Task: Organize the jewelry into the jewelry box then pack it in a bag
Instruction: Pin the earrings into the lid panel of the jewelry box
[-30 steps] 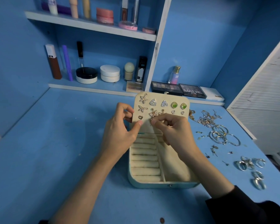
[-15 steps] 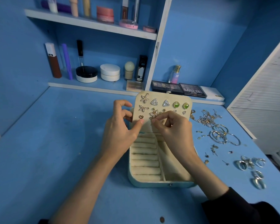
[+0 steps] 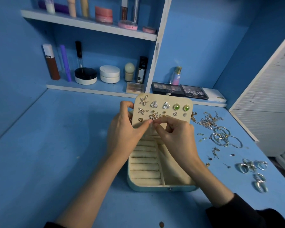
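A teal jewelry box point(image 3: 161, 189) with a cream lining stands open on the blue desk. Its cream earring panel point(image 3: 179, 98) is raised upright and carries several earrings, among them a butterfly earring point(image 3: 153, 116). My left hand point(image 3: 123, 129) grips the panel's left edge, thumb on the front and fingers behind. My right hand point(image 3: 176, 134) pinches something small at the panel's lower middle, just under the butterfly earring; what it pinches is hidden by the fingertips. Ring rolls point(image 3: 145, 167) fill the box's left half.
Loose jewelry lies right of the box: gold chains point(image 3: 207, 120), hoop earrings point(image 3: 224, 139), silver rings point(image 3: 252, 167) and small studs. Makeup palettes point(image 3: 179, 91) and shelves of cosmetics point(image 3: 85, 74) stand behind. A white slatted panel point(image 3: 273, 99) borders the right side.
My right hand's fingertips have shifted slightly left, toward my left thumb under the butterfly earring. The panel stays upright in my left hand.
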Action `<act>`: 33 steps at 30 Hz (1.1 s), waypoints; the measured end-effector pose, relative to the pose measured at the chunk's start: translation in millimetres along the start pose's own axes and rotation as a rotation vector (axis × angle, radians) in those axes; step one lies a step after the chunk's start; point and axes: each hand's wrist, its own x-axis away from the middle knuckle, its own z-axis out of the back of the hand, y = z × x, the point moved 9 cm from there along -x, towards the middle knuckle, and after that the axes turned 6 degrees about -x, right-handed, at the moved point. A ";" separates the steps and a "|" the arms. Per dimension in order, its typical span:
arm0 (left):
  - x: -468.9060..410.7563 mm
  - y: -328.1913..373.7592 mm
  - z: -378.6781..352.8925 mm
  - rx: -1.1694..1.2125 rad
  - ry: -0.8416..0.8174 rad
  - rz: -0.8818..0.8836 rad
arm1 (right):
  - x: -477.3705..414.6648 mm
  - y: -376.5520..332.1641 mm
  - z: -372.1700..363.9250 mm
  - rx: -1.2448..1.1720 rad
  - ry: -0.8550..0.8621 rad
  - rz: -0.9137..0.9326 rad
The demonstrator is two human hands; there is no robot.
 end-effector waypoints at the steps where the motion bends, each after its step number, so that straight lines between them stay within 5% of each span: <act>1: 0.1 0.4 -0.3 0.001 0.003 0.001 | 0.4 -2.1 1.1 0.016 0.004 0.018; 8: 0.0 2.7 -0.6 0.022 0.007 -0.001 | 9.4 -40.7 0.3 0.274 0.040 0.348; 14: 1.2 4.8 3.2 0.015 0.009 0.012 | 11.9 -46.6 6.6 0.447 0.103 0.423; 26: -1.0 7.0 4.1 0.018 0.004 -0.018 | -11.3 2.0 90.5 0.143 0.140 0.132; 33: 2.4 12.6 11.0 -0.009 0.009 -0.059 | -32.1 64.4 111.1 0.349 -0.089 -0.034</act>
